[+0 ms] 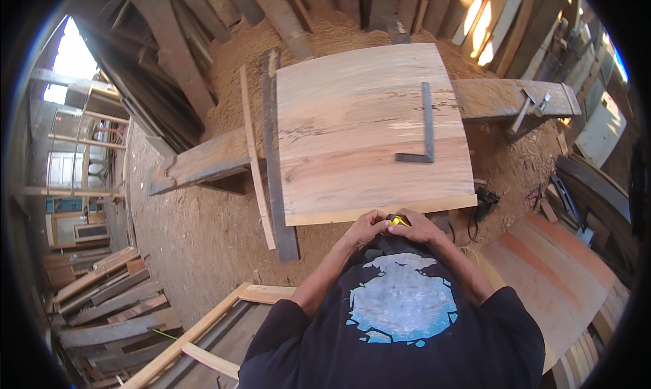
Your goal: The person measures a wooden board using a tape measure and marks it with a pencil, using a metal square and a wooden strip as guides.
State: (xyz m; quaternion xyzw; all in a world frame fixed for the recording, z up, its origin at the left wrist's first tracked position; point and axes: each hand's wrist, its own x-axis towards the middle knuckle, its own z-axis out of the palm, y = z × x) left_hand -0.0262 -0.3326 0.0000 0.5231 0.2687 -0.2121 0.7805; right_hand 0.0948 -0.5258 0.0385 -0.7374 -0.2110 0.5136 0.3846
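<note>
Close to my chest, my left hand and my right hand meet with fingers closed around a small yellow and black tape measure. Its tape cannot be seen pulled out. Just beyond them lies a wide pale wooden panel with dark streaks in the grain, and a lighter wood strip runs along its near edge. A dark metal try square rests flat on the panel's right half, its short leg pointing left.
A heavy beam bench carries the panel, with a hammer on its right end. Two long strips, one dark and one pale, lie left of the panel. Sawdust and leaning boards fill the back. Another panel stands right.
</note>
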